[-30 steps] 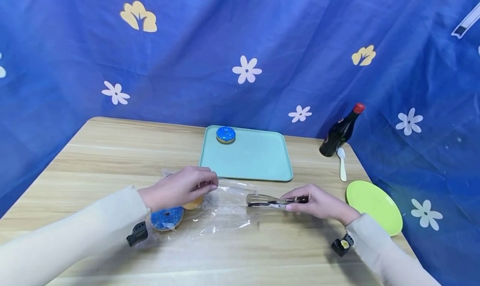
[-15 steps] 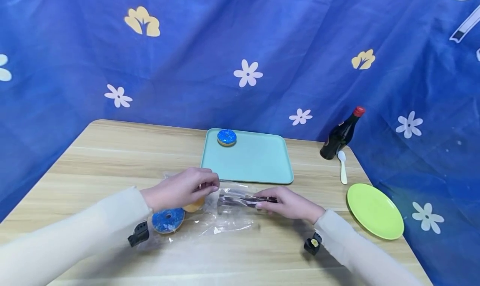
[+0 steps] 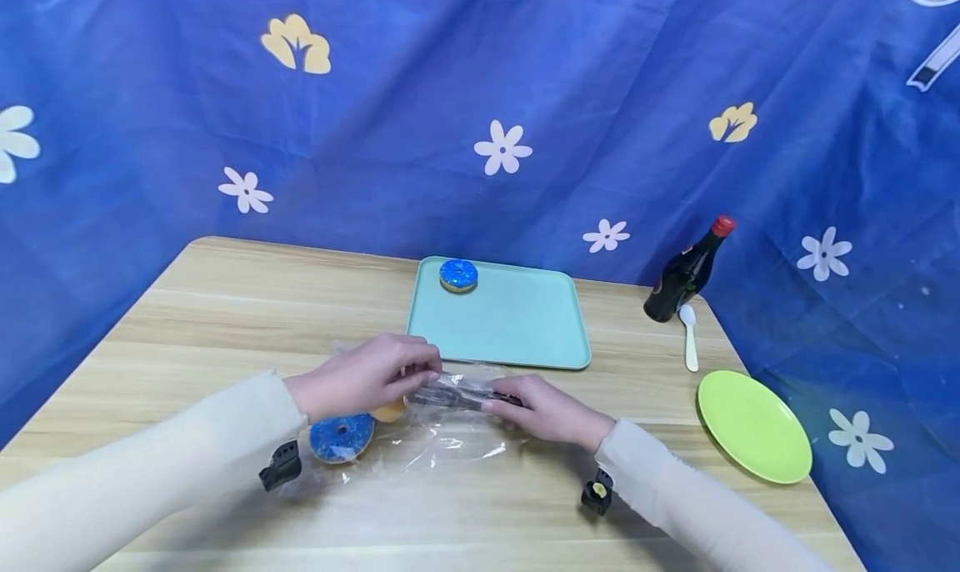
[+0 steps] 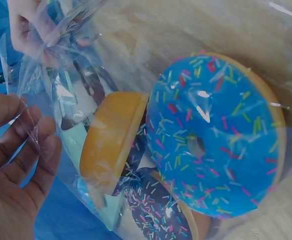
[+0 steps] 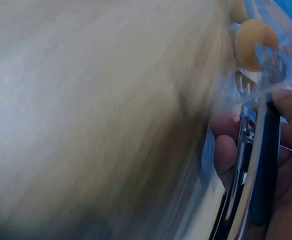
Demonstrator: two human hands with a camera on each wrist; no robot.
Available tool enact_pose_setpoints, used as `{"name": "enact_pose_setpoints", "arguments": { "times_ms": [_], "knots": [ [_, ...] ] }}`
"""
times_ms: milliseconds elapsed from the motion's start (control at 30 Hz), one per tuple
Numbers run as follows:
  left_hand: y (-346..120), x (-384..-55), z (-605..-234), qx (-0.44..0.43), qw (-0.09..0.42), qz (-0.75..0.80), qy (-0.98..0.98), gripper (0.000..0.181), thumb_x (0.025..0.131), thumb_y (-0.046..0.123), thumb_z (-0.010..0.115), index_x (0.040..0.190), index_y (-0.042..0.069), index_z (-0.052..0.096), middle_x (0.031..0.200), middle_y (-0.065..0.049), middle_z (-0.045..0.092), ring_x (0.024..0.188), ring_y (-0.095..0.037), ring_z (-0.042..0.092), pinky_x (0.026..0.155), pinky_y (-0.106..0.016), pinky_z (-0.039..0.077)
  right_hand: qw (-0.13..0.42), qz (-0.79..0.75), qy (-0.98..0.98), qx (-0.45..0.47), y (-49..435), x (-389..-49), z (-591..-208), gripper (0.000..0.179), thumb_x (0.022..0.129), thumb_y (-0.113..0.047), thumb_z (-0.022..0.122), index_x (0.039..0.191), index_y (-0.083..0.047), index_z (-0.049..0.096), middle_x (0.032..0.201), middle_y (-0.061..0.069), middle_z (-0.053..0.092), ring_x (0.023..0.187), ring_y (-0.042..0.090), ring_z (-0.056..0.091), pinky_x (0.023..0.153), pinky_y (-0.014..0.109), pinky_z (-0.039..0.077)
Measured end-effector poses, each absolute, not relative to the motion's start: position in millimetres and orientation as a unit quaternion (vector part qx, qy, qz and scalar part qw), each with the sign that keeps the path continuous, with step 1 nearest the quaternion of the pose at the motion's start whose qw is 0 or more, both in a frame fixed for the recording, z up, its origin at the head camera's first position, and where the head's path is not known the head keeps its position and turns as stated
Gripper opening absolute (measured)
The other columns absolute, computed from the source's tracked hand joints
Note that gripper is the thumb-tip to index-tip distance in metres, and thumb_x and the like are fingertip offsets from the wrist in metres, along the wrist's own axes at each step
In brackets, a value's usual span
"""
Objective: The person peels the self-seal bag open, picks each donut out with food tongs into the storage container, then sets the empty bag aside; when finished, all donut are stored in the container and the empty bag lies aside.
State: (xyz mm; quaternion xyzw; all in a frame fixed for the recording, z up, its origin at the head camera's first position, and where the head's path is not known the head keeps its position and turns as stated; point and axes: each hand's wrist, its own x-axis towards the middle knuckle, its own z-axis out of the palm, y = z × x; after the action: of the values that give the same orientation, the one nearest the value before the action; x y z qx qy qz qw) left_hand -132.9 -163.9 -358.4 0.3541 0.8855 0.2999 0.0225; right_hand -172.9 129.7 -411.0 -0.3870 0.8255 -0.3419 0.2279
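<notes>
My left hand [image 3: 363,380] pinches the upper edge of a clear plastic bag [image 3: 465,451] lying on the table. Inside it, a bright-blue sprinkled donut [image 4: 231,110] faces the left wrist camera. Beside that are a donut showing its golden side [image 4: 108,145] and a dark-frosted donut with sprinkles [image 4: 153,210]. My right hand [image 3: 551,412] grips metal food tongs by their dark handles [image 5: 267,175], and the slotted tips reach into the bag's mouth. Those tips point left, close to the golden donut, partly veiled by shiny plastic.
Behind the hands lies a mint-green tray [image 3: 510,322] with another blue donut [image 3: 458,274] in its far left corner. A dark bottle [image 3: 682,276] with a red cap, a white spoon [image 3: 689,343] and a lime-green plate [image 3: 753,430] stand along the right side.
My right hand has moved left, carrying the tongs from the bag's mouth deeper inside. The left hand keeps its place on the bag edge.
</notes>
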Motion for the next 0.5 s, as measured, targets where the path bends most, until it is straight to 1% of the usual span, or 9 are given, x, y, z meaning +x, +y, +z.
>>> {"name": "enact_pose_setpoints", "arguments": {
  "times_ms": [133,267,400,500],
  "knots": [
    [-161.8,-134.5,-358.1,0.356,0.018,0.296,0.886,0.009,0.104,0.012,0.064,0.104,0.014,0.073,0.091,0.001,0.071,0.074,0.001,0.054,0.068,-0.022,0.052,0.233,-0.342,0.827,-0.379,125.9,-173.0,-413.4,0.036,0.11,-0.029,0.054,0.139,-0.011,0.065,0.077,0.006,0.065,0.061,0.002,0.053,0.06,0.022,0.051],
    [-161.3,-134.8,-359.7,0.36,0.018,0.293,0.886,0.009,0.105,0.013,0.064,0.102,0.015,0.073,0.091,0.002,0.071,0.075,0.001,0.054,0.069,-0.022,0.052,0.245,-0.357,0.819,-0.376,123.1,-175.2,-417.9,0.039,0.11,-0.025,0.056,0.144,-0.008,0.061,0.08,0.008,0.069,0.063,0.005,0.059,0.059,0.022,0.053],
    [-161.7,-134.7,-360.2,0.361,0.013,0.291,0.886,0.009,0.104,0.012,0.064,0.102,0.015,0.073,0.091,0.003,0.071,0.077,0.002,0.056,0.07,-0.023,0.054,0.277,-0.386,0.805,-0.356,122.5,-178.1,-420.1,0.035,0.108,-0.019,0.057,0.139,-0.003,0.064,0.08,0.012,0.071,0.063,0.01,0.062,0.055,0.024,0.053],
    [-161.2,-135.5,-360.0,0.364,0.008,0.288,0.886,0.01,0.104,0.011,0.064,0.102,0.016,0.072,0.091,0.003,0.071,0.078,0.002,0.056,0.072,-0.023,0.054,0.295,-0.397,0.798,-0.344,123.1,-180.0,-419.9,0.032,0.107,-0.018,0.059,0.135,-0.003,0.066,0.078,0.014,0.071,0.063,0.011,0.062,0.056,0.023,0.052]
  ]
}}
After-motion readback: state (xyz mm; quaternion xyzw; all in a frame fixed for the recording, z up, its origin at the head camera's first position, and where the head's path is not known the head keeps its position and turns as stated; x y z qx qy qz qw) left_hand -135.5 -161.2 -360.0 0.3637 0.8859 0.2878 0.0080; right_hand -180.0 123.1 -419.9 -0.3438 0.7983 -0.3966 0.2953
